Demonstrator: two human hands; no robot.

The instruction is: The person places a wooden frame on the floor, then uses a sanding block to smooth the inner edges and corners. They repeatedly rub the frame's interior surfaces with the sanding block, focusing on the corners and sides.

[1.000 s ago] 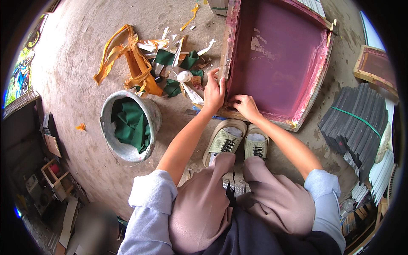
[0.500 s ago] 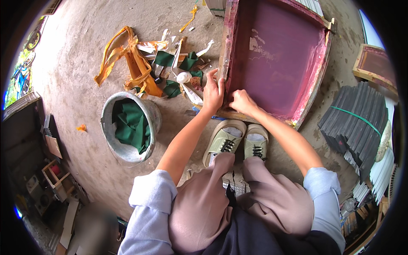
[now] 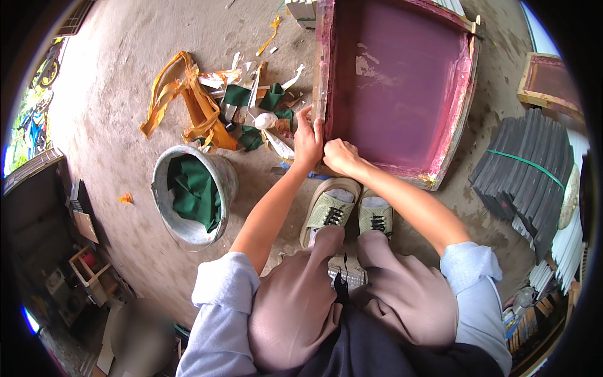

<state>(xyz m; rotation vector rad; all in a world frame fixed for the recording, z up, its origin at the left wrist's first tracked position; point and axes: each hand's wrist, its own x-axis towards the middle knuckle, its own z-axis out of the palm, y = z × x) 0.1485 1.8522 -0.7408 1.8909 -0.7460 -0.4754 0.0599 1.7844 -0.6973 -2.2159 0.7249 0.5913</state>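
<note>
A large screen printing frame (image 3: pixel 466 119) with wooden rails and purple mesh lies in front of my shoes. My left hand (image 3: pixel 308 141) is at its left rail near the close corner, fingers and thumb extended and apart, touching the rail's outer side. Right beside it, my right hand (image 3: pixel 341 156) is closed in a fist over that same corner; whatever its fingers hold is hidden beneath them. To the left of my left hand lies a heap of torn orange tape (image 3: pixel 204 119), with white strips and green cloth scraps (image 3: pixel 251 138).
A grey bucket (image 3: pixel 159 207) containing green cloth (image 3: pixel 193 195) stands on the concrete floor at left. At right are a strapped stack of dark slats (image 3: pixel 524 173) and a smaller wooden frame (image 3: pixel 534 98). My shoes (image 3: pixel 330 210) are just below the large frame.
My right fist has shifted left, from inside the frame's near corner to over the corner, closer to my left hand. My left hand stays beside the left rail.
</note>
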